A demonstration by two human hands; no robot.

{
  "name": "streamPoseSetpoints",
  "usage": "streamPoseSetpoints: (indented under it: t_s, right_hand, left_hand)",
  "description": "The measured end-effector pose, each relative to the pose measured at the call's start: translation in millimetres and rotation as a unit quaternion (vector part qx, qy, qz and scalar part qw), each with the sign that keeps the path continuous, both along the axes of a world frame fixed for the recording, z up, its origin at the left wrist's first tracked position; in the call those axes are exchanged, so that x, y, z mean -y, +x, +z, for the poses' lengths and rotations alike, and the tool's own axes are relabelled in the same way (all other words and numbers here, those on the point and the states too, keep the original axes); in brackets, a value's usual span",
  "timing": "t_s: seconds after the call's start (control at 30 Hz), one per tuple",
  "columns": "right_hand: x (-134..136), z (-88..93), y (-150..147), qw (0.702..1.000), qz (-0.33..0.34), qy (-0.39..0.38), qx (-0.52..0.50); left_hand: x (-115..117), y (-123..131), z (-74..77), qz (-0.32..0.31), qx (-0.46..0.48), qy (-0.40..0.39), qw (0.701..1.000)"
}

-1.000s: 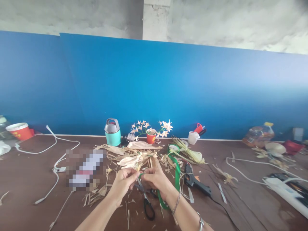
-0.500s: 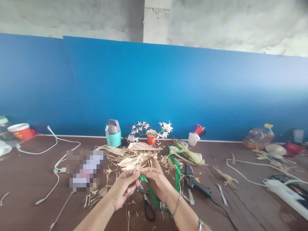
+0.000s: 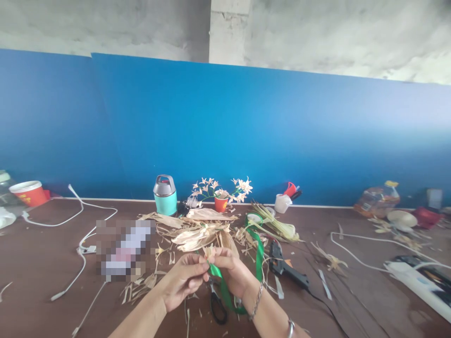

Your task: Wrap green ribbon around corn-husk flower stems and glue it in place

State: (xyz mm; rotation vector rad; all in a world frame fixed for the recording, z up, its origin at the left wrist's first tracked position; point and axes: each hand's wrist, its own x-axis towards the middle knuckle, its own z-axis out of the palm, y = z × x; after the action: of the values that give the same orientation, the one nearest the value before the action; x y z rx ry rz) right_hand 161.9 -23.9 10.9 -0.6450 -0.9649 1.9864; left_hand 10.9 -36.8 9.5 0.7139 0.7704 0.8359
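Note:
Between my fingertips is a small pale husk flower [image 3: 209, 252], its petals pointing up. My left hand [image 3: 185, 278] pinches at its base, where the end of a green ribbon [image 3: 214, 271] shows. My right hand [image 3: 232, 270] is closed round the flower's right side, a chain bracelet at the wrist. The ribbon loops down under my right hand and up to its green roll [image 3: 254, 219]. Scissors [image 3: 217, 305] lie on the table below my hands, their blades partly hidden. Just beyond my fingers spread dried corn husks [image 3: 197, 237].
A black glue gun [image 3: 287, 271] with its cord lies to the right, near a bundle of pale stalks [image 3: 282, 225]. Finished husk flowers stand in a red cup [image 3: 221, 204] by a turquoise flask [image 3: 166, 202]. White cables [image 3: 83, 267] and a power strip [image 3: 419, 286] lie at the sides.
The flower has risen and now shows its petals above my fingertips. My left hand has shifted slightly right, and the ribbon end has moved with my fingers.

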Motion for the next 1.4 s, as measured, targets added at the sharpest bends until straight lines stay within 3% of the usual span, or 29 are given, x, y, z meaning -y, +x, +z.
streamPoseSetpoints:
  t_s: [0.17, 0.33, 0.57, 0.8, 1.0, 1.17, 1.4]
  right_hand:
    - [0.7, -0.1, -1.2, 0.999, -0.026, -0.01, 0.033]
    - [-1.1, -5.9, -0.1, 0.997, -0.05, -0.025, 0.057]
    - [-4.8, -17.8, -0.7, 0.997, -0.059, -0.034, 0.031]
    - [-5.6, -17.9, -3.7, 0.994, -0.103, -0.023, 0.026]
    - [-6.0, -19.2, -5.8, 0.99, -0.138, -0.015, 0.01]
    - [-3.7, -19.1, -8.9, 0.988, -0.152, -0.018, 0.014]
    - [-2.6, -12.3, -4.0, 0.993, -0.108, -0.005, 0.038]
  left_hand:
    - [-0.1, 2.2, 0.7, 0.018, -0.037, 0.037, 0.999]
    - [2.7, 7.1, 5.4, 0.043, -0.132, 0.083, 0.987]
    - [0.6, 9.3, 3.2, 0.078, -0.328, 0.17, 0.926]
    - [2.1, 8.7, 0.6, 0.133, -0.367, 0.251, 0.886]
    - [4.9, 10.1, 3.2, 0.123, -0.385, 0.243, 0.882]
    - [4.8, 11.5, 1.0, 0.154, -0.387, 0.253, 0.873]
    - [2.1, 11.0, 0.4, 0.132, -0.316, 0.196, 0.919]
